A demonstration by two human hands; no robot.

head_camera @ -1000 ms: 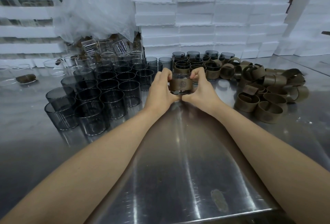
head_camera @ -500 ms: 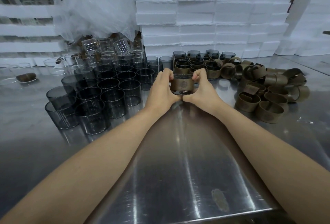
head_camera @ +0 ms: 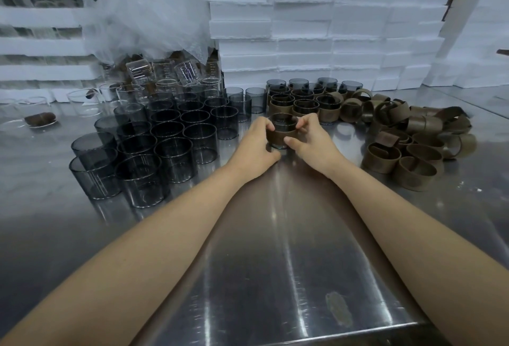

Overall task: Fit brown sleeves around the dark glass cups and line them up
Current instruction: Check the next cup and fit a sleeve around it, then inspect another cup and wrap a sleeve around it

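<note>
Our left hand (head_camera: 253, 148) and right hand (head_camera: 312, 140) keep a tight grip on the dark glass cup (head_camera: 283, 122). It is lower now, tipped, close to the tabletop (head_camera: 275, 235). Its brown sleeve (head_camera: 281, 138) is on, so we think it can join the sleeved cups (head_camera: 301, 103).

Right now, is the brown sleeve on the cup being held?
On: the sleeve wraps the cup, rim showing above; left hand and right hand grip it.

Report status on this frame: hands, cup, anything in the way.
Left hand and right hand both grip one cup, brown sleeve around it. Not yet in line with finished cups behind. Nothing between.
</note>
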